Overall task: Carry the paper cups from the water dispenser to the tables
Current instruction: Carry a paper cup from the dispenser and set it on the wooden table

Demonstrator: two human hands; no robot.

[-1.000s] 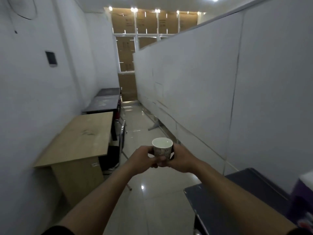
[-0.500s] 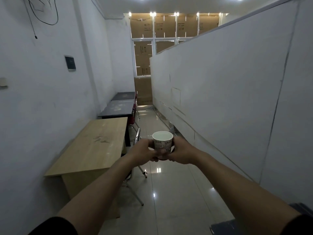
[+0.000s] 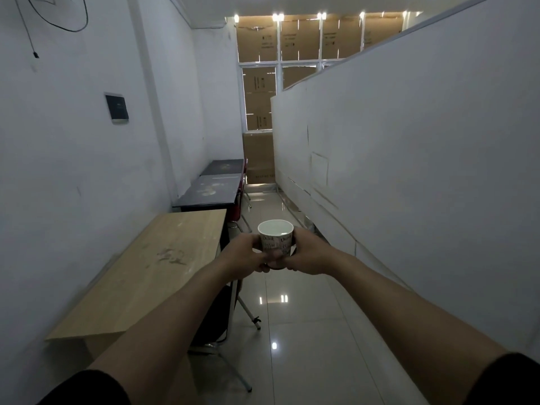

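**Item 1, paper cup** [image 3: 275, 238]. One, upright, rim level, held out at twelve o'clock at arm's length over the tiled floor [image 3: 306, 331]. White inside, and a pale sheen low in the bowl suggests it holds water. The outer wall carries dark script lettering in two rows, too blurred to read with confidence. No brand can be made out.

**Item 2, left hand** [image 3: 245, 255]. Fingers are curled round the cup's left side and base.

**Item 3, right hand** [image 3: 309, 255]. Fingers are curled round the cup's right side, so both hands grip the one cup between them.

**Item 4, wooden table** [image 3: 152, 267]. Light top, against the left wall at about ten o'clock from the cup, near but not beneath it. Its long axis runs toward twelve o'clock, parallel to the walkway. The left hand is the nearer, so a set-down here would likely mean swinging the cup leftward and down.

**Item 5, dark tables** [image 3: 210, 191]. Two, end to end beyond the wooden one, at eleven o'clock.

**Item 6, partition** [image 3: 409, 171]. White, unmarked, from one to three o'clock.

**Item 7, cardboard boxes** [image 3: 258, 42]. Stacked at the far end, with print too small to read.
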